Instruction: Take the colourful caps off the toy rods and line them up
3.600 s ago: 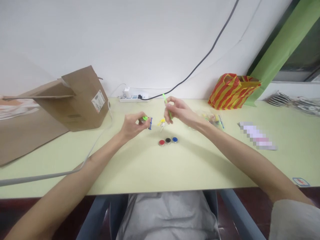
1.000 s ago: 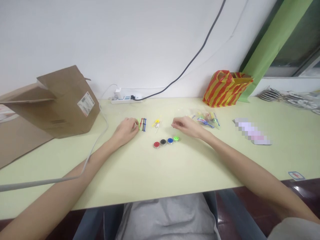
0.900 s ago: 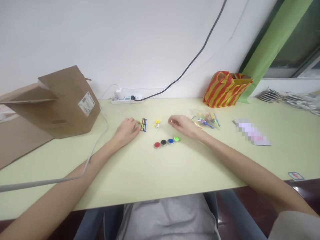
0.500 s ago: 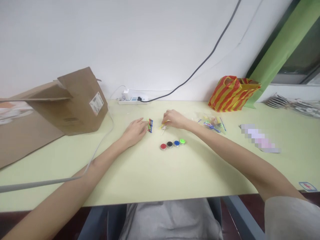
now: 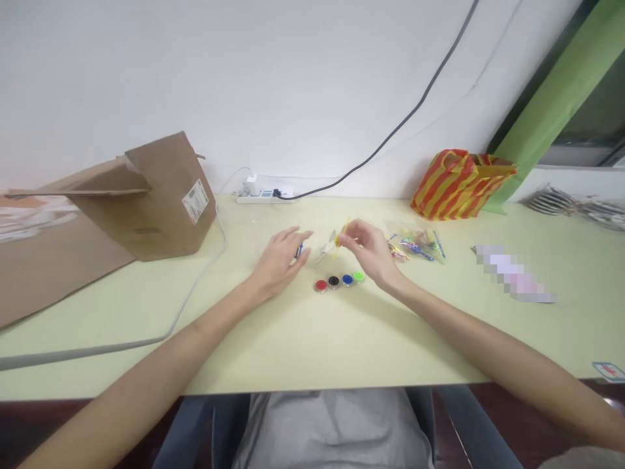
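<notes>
My right hand (image 5: pixel 370 251) is lifted a little above the table and pinches a small clear packet with a yellow piece (image 5: pixel 336 238) in it. My left hand (image 5: pixel 282 258) hovers open with its fingers spread, just over the coloured sticks (image 5: pixel 299 249), which it mostly hides. A row of small round discs lies in front of both hands: red (image 5: pixel 321 285), black (image 5: pixel 333 281), blue (image 5: pixel 347 279), green (image 5: pixel 359 277).
A brown paper bag (image 5: pixel 156 195) lies at the left with a grey cable (image 5: pixel 195 293) running past it. A power strip (image 5: pixel 263 193) sits by the wall. More packets (image 5: pixel 417 242) lie to the right, with a red-and-yellow striped bag (image 5: pixel 459 183) behind them.
My right hand reached left to the yellow packet and lifted it off the table. My left hand let go of the sticks and opened above them.
</notes>
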Demonstrator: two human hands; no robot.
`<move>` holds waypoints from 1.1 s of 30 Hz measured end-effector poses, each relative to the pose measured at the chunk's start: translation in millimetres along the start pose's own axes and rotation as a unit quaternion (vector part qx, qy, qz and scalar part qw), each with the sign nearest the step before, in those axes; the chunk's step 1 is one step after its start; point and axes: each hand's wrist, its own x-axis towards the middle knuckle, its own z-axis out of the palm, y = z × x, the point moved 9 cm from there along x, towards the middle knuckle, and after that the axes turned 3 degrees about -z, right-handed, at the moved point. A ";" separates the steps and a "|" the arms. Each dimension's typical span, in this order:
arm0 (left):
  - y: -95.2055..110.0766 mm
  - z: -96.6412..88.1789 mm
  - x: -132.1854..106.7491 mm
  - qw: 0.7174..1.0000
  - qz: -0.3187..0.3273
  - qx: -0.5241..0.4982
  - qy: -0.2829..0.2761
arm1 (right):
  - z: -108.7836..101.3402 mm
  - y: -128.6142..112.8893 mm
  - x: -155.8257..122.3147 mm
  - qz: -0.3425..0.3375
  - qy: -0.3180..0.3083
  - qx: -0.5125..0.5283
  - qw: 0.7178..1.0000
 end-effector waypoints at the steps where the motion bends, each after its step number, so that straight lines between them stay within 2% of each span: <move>1: 15.8 -0.9 -1.2 0.999 0.024 -0.020 0.008 | 4.4 -1.0 -7.8 0.003 -0.009 0.017 1.000; 3: 39.6 2.0 -3.8 0.997 0.066 -0.051 0.004 | 13.6 -3.6 -18.8 -0.016 -0.029 0.019 0.999; 4: 44.5 2.6 -4.7 0.995 0.071 -0.063 0.009 | 18.3 -4.3 -22.5 -0.030 -0.041 0.010 0.999; 6: 44.9 4.5 -6.0 0.994 0.073 -0.077 0.011 | 27.0 -4.7 -27.4 -0.053 -0.064 -0.002 0.997; 9: 40.2 9.2 -7.2 0.991 0.088 -0.098 -0.016 | 35.2 -5.0 -31.1 -0.067 -0.089 -0.003 0.994; 15: 43.8 7.8 -8.3 0.987 0.119 -0.091 -0.053 | 44.7 -1.8 -33.8 -0.002 -0.162 0.073 0.984; 22: 55.8 -1.1 -11.1 0.984 0.151 -0.086 -0.039 | 51.6 -9.1 -32.9 0.038 -0.210 0.229 0.950; 27: 43.8 -12.8 -9.5 0.987 0.145 -0.075 -0.004 | 48.7 -10.4 -33.0 0.065 -0.207 0.250 0.943; 33: 8.2 -25.8 -3.0 0.995 0.083 -0.043 0.046 | 24.3 14.1 -23.3 0.113 -0.104 0.173 0.973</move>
